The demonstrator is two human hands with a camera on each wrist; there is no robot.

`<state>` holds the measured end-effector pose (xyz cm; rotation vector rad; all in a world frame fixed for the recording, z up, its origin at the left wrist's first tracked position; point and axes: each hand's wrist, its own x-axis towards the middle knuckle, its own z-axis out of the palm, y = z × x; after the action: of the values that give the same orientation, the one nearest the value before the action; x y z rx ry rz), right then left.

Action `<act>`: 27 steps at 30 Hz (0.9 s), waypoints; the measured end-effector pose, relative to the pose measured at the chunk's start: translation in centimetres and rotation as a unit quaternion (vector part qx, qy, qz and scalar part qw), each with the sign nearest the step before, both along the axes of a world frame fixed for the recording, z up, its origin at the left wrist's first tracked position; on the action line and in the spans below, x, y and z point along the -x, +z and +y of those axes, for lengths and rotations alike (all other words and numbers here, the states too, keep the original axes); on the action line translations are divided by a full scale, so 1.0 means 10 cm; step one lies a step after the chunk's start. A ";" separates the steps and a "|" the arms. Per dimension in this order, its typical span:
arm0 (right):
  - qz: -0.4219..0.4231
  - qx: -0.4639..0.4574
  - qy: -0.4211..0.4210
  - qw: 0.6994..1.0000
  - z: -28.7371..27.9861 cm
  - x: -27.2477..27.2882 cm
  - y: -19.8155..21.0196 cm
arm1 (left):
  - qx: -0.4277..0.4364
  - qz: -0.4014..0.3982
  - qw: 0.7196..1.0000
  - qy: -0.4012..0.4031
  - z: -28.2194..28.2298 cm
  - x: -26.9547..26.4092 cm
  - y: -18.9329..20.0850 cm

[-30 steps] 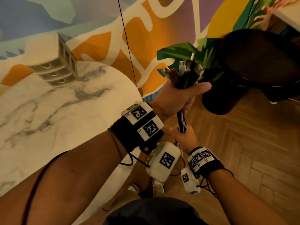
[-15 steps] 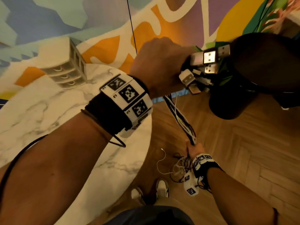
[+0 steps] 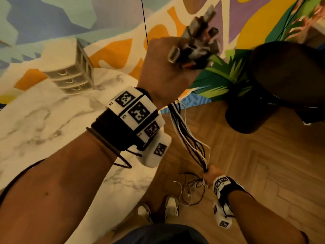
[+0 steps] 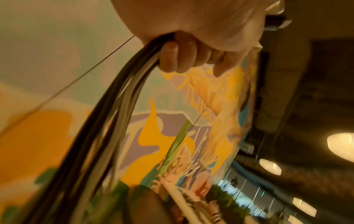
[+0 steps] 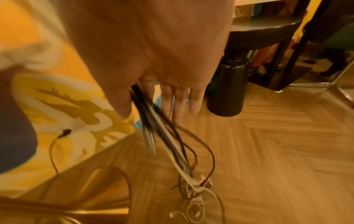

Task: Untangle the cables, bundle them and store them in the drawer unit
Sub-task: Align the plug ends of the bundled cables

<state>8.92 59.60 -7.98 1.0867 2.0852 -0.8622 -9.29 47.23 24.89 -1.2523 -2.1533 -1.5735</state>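
I'm looking at what reads as a café or lounge rather than a workshop: a bright mural (image 3: 112, 20) of orange, purple, blue and green shapes covers the wall, and the floor (image 3: 263, 164) is herringbone wood. A round marble tabletop (image 3: 44, 120) stands against the mural with a small drawer unit (image 3: 70, 74) on it, and beside it is a dark round table (image 3: 288, 71) on a thick pedestal. My left wrist view shows round ceiling lights (image 4: 270, 166) and, blurred, what may be windows.
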 end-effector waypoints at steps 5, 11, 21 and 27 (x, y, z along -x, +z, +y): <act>0.167 0.038 0.022 0.985 -0.07 0.26 0.29 | -0.045 -0.294 0.951 -0.085 0.17 -0.26 -0.31; 0.243 -0.007 0.088 0.966 -0.30 0.51 0.56 | -0.048 -0.404 0.908 -0.104 0.19 -0.45 -0.54; 0.477 0.208 0.028 0.854 -0.45 0.65 1.45 | 0.034 -0.407 0.910 -0.076 -0.05 -0.43 -0.71; 0.523 0.257 -0.070 0.810 -0.42 0.79 2.10 | 0.104 -0.389 0.913 -0.065 -0.20 -0.42 -0.81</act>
<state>1.07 55.43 13.04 0.4537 2.2833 -2.3320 -5.10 45.22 16.82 -0.9074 -2.8014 -2.2291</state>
